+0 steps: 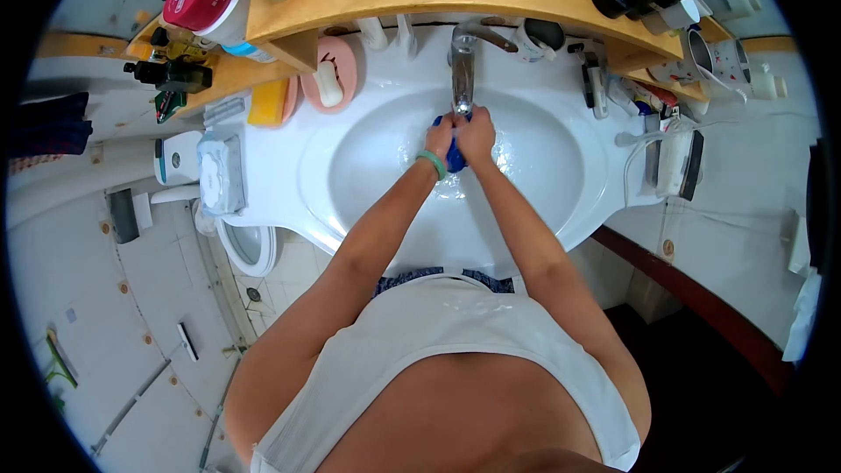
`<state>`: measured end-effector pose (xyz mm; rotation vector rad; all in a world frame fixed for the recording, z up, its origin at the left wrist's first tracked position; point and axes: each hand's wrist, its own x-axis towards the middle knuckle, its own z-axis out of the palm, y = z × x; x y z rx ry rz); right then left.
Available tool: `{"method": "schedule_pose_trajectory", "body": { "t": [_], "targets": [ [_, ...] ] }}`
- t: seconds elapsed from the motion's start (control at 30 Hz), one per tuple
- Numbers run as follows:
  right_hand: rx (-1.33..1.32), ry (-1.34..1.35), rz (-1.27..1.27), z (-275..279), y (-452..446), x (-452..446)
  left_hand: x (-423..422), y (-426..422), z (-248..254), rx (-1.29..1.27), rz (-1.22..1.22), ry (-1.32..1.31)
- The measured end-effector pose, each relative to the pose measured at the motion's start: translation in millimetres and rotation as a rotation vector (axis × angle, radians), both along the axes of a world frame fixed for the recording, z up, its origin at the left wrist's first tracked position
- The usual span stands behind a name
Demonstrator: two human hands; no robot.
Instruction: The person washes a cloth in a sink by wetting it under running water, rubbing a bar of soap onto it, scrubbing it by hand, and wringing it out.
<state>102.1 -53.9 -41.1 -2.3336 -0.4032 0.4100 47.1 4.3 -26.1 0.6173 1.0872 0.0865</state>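
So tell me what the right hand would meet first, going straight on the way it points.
Beyond the blue cloth in its grip, the right hand would probably meet the chrome faucet; depth is unclear from overhead, so it might pass under the spout.

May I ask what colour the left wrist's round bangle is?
Light green bangle, in the head view.

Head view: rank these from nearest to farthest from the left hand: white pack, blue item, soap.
1. Blue item: against the left hand, under the tap.
2. Soap: left, on the pink dish.
3. White pack: farther left, at the counter's end.
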Motion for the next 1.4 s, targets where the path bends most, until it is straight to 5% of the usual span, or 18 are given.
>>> {"method": "schedule_pose_trajectory", "body": {
  "t": [0.07, 0.1, 0.27, 0.4, 0.47, 0.57, 0.73, 0.83, 0.93, 1.0, 1.07, 1.1, 1.13, 1.2, 1.27, 1.3, 1.33, 1.4],
  "targets": [
    [0.014, -0.096, 0.057, 31.4, 1.5, -28.2, -4.2, 10.5, -30.6, -0.002, -0.012, 0.036],
    [0.041, -0.082, 0.071, 39.4, 2.9, -37.2, -10.9, 11.7, -81.4, -0.290, 0.161, -0.355],
    [-0.142, 0.056, 0.066, 10.4, 0.6, 7.4, -10.8, 3.7, -19.4, -0.024, -0.040, -0.012],
    [0.126, 0.310, 0.172, -52.8, -12.4, 42.3, -32.6, 31.1, -1.0, -0.148, -0.191, -0.287],
    [0.428, 0.729, 0.095, -30.5, -29.8, 48.2, -53.5, 52.4, 8.6, 0.115, -0.273, -0.208],
    [0.405, 0.537, 0.160, 6.8, -56.5, 76.7, -86.8, 85.9, -21.2, 0.581, -0.275, -0.087],
    [0.507, 0.598, 0.140, 8.4, -66.7, 72.0, -97.0, 88.2, 3.8, 0.848, -0.284, 0.080],
    [-0.052, -0.042, 0.635, 31.3, -64.0, 44.0, -98.3, 85.9, 2.7, 0.852, -0.154, 0.141],
    [-0.221, 0.020, 0.528, 12.2, -58.9, 45.2, -97.7, 84.4, -5.3, 0.860, -0.201, 0.183],
    [-0.197, 0.077, 0.462, -13.9, -55.5, 47.0, -92.0, 71.5, 1.8, 0.416, -0.014, 0.061],
    [0.285, 0.204, 0.250, -56.0, -57.0, 47.1, -85.1, 63.6, -17.0, 0.329, -0.004, 0.001],
    [0.560, 0.792, 0.074, -9.7, -48.3, 36.6, -76.5, 56.4, -15.7, 0.053, 0.080, -0.082],
    [0.706, 0.914, -0.049, 8.6, -40.1, 20.6, -64.7, 46.7, -15.4, -0.231, 0.152, -0.164],
    [0.755, 0.941, -0.047, 13.3, -36.5, 13.1, -52.3, 38.0, -17.0, -0.278, 0.127, -0.224],
    [0.820, 0.889, -0.014, 19.7, -31.8, -5.6, -39.3, 30.4, -2.1, -0.369, 0.181, -0.314],
    [0.803, 0.799, -0.008, 44.2, -27.5, -17.4, -34.6, 31.3, -34.1, -0.360, 0.116, -0.456],
    [0.727, 0.553, 0.198, 58.4, -23.4, -33.9, -23.6, 35.2, -67.8, -0.490, 0.113, -0.638],
    [0.274, -0.114, 0.420, 70.4, -24.7, -52.7, -15.4, 17.1, -35.8, -0.480, -0.009, -0.671]
  ]
}}
